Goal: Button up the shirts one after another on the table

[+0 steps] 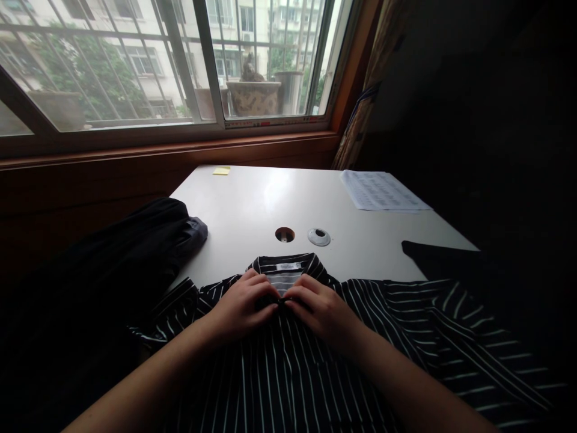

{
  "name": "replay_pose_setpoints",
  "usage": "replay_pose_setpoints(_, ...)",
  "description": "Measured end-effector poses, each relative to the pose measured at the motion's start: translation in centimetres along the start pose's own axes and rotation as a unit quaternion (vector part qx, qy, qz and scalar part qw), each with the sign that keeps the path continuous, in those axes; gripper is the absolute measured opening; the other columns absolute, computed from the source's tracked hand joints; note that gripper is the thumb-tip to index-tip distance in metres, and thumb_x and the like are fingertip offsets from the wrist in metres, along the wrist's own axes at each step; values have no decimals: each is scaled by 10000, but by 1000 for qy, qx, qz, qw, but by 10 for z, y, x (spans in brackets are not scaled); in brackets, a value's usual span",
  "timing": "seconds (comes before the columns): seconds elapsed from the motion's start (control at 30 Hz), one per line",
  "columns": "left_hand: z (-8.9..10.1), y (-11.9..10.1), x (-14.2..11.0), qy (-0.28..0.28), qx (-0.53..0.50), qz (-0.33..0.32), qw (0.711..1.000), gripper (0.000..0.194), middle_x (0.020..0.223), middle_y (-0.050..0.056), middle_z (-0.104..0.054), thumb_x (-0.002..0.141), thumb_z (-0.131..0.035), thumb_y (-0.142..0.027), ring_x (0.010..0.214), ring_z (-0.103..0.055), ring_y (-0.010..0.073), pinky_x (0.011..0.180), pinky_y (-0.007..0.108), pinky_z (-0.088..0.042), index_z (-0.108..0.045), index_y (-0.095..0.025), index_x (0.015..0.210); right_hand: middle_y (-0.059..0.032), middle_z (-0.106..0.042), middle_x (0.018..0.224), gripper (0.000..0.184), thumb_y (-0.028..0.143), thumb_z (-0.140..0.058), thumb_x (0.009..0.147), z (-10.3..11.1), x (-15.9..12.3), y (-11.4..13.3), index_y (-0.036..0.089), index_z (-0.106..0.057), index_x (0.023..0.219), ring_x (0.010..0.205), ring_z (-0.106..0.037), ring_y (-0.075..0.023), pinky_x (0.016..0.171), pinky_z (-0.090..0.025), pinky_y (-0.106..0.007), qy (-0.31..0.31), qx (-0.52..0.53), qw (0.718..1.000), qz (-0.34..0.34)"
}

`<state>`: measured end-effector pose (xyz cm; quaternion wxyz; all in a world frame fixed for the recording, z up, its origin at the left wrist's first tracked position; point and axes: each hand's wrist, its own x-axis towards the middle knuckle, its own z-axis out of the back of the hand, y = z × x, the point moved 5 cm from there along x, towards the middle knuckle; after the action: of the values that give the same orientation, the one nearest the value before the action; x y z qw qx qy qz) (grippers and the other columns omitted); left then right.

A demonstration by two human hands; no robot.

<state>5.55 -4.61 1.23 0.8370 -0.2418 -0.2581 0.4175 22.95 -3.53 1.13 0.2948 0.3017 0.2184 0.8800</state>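
A black shirt with thin white stripes lies spread face up on the white table, collar towards the window. My left hand and my right hand meet just below the collar. Both have their fingers curled and pinched on the shirt's front edges at the top of the placket. The fingertips touch each other at the middle. What sits between them is too small to make out.
A pile of dark clothing lies at the table's left. A printed sheet is at the far right, a yellow sticky note at the back. A cable hole and its loose cap are beyond the collar.
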Motion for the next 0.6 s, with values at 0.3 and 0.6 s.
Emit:
replay_pose_setpoints(0.3,-2,1,0,-1,4,-7,1000,117,985,44,-667,902,-634,-228,958,-527,225,868,381,-456,-677,-231,1011,-44,-583,960,97,145,-601,918,-5,-2,-3,191,-639,995,834,-586,-172,745,-530,-327,7,-26,1000,9)
replay_pose_setpoints(0.6,-1,-1,0,1,-7,-34,999,127,960,61,-667,914,-630,-279,928,-539,222,836,375,-472,-681,-228,1018,-25,-572,926,125,100,-643,842,-5,-2,-3,193,-615,921,821,-574,-168,725,-514,-307,9,-29,1000,-7)
